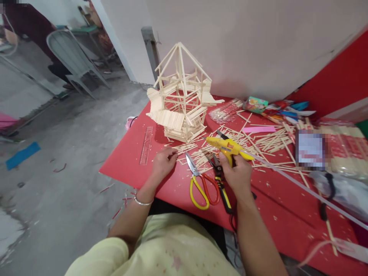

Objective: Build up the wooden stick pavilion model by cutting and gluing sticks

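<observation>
A yellow hot glue gun (pixel 222 144) is gripped in my right hand (pixel 238 175), its nozzle pointing left above loose wooden sticks (pixel 203 156). A long translucent glue stick (pixel 290 177) trails from its rear end. My left hand (pixel 164 164) is by the table's front, fingertips pinched at the edge of the sticks; what they hold, if anything, is too small to make out. Behind both hands stands a pavilion-like model (pixel 172 119) of thin wooden sticks, with an open peaked frame on top. Scissors (pixel 195 172) with yellow and red handles and black-and-yellow cutting pliers (pixel 223 191) lie between my hands.
On the red table (pixel 129 153) lies a clear ruler (pixel 146 145). Bagged sticks (pixel 347 149), a pink strip (pixel 259 129) and plastic packets (pixel 255 103) are at the right and back. A chair (pixel 69 53) and a person (pixel 31 30) are at the far left.
</observation>
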The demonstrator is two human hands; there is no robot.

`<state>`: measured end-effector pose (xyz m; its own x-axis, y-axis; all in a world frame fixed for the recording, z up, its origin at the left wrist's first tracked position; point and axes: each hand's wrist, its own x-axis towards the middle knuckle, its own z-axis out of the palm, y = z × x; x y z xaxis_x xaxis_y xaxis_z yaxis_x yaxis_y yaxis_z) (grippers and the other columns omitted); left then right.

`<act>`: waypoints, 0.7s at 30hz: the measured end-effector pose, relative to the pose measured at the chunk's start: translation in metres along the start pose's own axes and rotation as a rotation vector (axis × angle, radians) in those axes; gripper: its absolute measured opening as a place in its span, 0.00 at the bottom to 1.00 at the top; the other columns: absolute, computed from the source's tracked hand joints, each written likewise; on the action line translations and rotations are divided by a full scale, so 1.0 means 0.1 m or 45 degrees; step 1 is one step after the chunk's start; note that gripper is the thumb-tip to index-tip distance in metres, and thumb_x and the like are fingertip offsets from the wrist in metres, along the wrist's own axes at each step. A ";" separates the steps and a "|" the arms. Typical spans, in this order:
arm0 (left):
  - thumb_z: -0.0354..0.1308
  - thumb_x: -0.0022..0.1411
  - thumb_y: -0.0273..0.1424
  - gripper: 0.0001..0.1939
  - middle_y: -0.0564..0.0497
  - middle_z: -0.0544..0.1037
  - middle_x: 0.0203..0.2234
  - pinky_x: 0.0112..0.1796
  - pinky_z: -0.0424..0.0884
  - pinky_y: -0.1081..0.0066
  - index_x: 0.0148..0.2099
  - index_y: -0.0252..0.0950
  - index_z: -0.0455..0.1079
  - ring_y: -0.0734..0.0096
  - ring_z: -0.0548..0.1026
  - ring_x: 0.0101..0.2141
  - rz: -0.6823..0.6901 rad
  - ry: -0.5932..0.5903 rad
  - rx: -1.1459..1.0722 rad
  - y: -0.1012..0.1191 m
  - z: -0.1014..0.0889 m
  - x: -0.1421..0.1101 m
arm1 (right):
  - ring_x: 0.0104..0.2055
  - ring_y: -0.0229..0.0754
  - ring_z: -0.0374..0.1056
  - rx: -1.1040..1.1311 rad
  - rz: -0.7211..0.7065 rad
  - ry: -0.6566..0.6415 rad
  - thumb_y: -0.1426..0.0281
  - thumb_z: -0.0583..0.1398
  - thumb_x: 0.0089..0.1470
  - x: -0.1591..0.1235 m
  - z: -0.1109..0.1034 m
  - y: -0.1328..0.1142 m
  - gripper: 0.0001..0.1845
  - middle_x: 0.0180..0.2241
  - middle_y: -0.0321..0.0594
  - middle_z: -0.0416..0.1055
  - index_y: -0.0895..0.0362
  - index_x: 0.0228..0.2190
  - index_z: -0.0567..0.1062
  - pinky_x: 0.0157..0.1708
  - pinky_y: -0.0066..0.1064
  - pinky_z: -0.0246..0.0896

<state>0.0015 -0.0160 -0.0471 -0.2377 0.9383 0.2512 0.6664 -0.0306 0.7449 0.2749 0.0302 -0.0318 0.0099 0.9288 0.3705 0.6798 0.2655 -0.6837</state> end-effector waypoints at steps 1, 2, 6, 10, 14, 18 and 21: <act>0.58 0.61 0.29 0.08 0.47 0.80 0.36 0.35 0.71 0.67 0.40 0.39 0.78 0.65 0.76 0.33 0.010 0.021 0.021 0.00 -0.02 -0.01 | 0.27 0.40 0.63 0.006 0.003 0.006 0.50 0.59 0.57 0.00 0.00 0.00 0.21 0.24 0.38 0.71 0.56 0.29 0.75 0.30 0.32 0.56; 0.58 0.61 0.29 0.08 0.47 0.80 0.37 0.35 0.70 0.68 0.39 0.38 0.78 0.66 0.76 0.33 0.009 0.048 0.035 0.01 -0.05 -0.02 | 0.27 0.40 0.64 0.014 0.008 0.016 0.50 0.60 0.57 0.00 0.00 0.00 0.21 0.25 0.38 0.71 0.57 0.29 0.75 0.30 0.32 0.56; 0.57 0.61 0.30 0.08 0.48 0.80 0.35 0.35 0.69 0.68 0.37 0.38 0.78 0.67 0.75 0.32 -0.033 0.138 0.076 -0.06 -0.19 -0.03 | 0.27 0.40 0.64 0.070 0.071 0.049 0.50 0.60 0.57 0.00 -0.02 -0.03 0.22 0.25 0.38 0.72 0.57 0.31 0.76 0.30 0.32 0.57; 0.56 0.63 0.30 0.09 0.49 0.79 0.34 0.36 0.69 0.67 0.38 0.38 0.78 0.66 0.75 0.33 -0.039 0.151 0.096 -0.21 -0.27 -0.03 | 0.28 0.40 0.64 0.144 0.161 0.052 0.49 0.61 0.56 0.00 -0.03 -0.01 0.23 0.27 0.37 0.73 0.57 0.34 0.77 0.31 0.31 0.58; 0.56 0.64 0.31 0.09 0.49 0.79 0.34 0.37 0.68 0.67 0.38 0.39 0.78 0.66 0.75 0.34 -0.014 0.139 0.121 -0.27 -0.26 -0.05 | 0.30 0.40 0.64 0.229 0.183 0.017 0.49 0.59 0.58 0.01 -0.04 -0.01 0.22 0.30 0.37 0.74 0.56 0.38 0.76 0.33 0.31 0.58; 0.56 0.64 0.31 0.09 0.48 0.79 0.35 0.37 0.68 0.67 0.39 0.39 0.78 0.66 0.75 0.35 -0.010 0.088 0.127 -0.24 -0.21 -0.06 | 0.32 0.41 0.66 0.255 0.180 0.019 0.50 0.57 0.60 0.04 -0.06 -0.01 0.22 0.32 0.38 0.74 0.56 0.38 0.75 0.35 0.32 0.58; 0.56 0.64 0.32 0.09 0.49 0.79 0.35 0.37 0.68 0.66 0.38 0.39 0.78 0.65 0.75 0.35 -0.022 0.072 0.140 -0.20 -0.17 -0.06 | 0.33 0.42 0.67 0.242 0.177 0.009 0.50 0.55 0.62 0.05 -0.06 0.00 0.22 0.32 0.39 0.74 0.55 0.38 0.74 0.36 0.33 0.58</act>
<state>-0.0223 -0.0268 -0.0536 -0.2874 0.9173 0.2756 0.7344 0.0263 0.6782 0.2798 0.0330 -0.0266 0.0995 0.9581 0.2686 0.5209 0.1798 -0.8345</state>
